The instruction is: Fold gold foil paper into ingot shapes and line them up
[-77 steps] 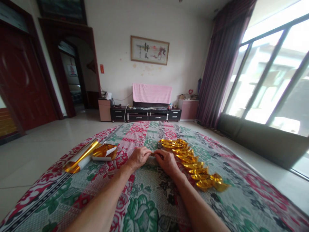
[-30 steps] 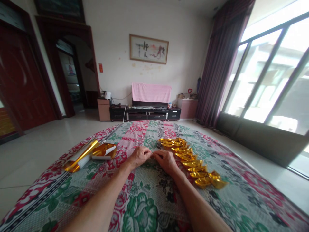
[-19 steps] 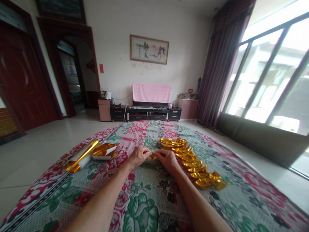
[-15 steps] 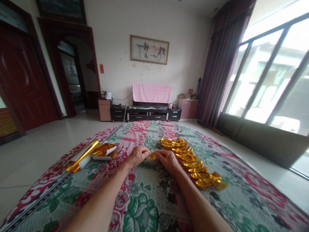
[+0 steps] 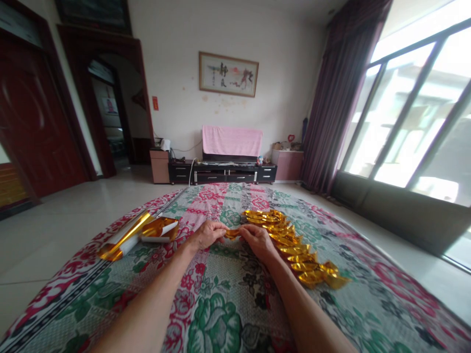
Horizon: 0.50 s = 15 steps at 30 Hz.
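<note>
Between my two hands is a small piece of folded gold foil paper (image 5: 232, 234), held above the flowered cloth. My left hand (image 5: 210, 235) pinches its left end between thumb and fingers. On the other end, my right hand (image 5: 256, 240) has a like pinch. Just right of my right hand lie rows of folded gold paper ingots (image 5: 287, 239), boat-shaped and close together. Farther left rest sheets of gold foil paper (image 5: 160, 229), partly curled with white backing showing, beside a rolled gold sheet (image 5: 127, 238).
A round table under a flowered tablecloth (image 5: 217, 318) fills the foreground. Beyond it stand a low black TV cabinet (image 5: 225, 174) and a screen draped with a pink towel (image 5: 232, 140). A purple curtain (image 5: 324, 113) and large windows are on the right, a red door (image 5: 37, 113) on the left.
The foil piece looked pointed downward before; now it appears longer and flatter between my fingers. My hands have shifted slightly apart, and both still pinch it.
</note>
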Motion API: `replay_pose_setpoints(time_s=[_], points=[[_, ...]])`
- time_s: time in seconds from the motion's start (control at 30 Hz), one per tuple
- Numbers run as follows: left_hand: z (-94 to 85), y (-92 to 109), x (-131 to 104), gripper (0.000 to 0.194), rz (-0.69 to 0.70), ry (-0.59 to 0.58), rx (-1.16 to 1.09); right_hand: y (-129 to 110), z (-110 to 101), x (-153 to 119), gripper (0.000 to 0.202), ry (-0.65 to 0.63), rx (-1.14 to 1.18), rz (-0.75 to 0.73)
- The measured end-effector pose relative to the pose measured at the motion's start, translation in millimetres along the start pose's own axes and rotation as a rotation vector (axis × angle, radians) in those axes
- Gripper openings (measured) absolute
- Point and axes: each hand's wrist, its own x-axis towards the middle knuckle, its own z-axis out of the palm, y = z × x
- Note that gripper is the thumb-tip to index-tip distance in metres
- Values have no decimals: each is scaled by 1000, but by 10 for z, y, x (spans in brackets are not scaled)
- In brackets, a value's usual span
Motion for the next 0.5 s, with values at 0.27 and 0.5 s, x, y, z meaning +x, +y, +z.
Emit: replay_pose_setpoints(time_s=[0.27, 0.5], points=[[20, 52, -12, 33, -39, 8, -38, 19, 14, 9, 34, 7, -29, -19], [115, -17, 9, 37, 31, 179, 39, -98, 18, -27, 31, 89, -50, -28]])
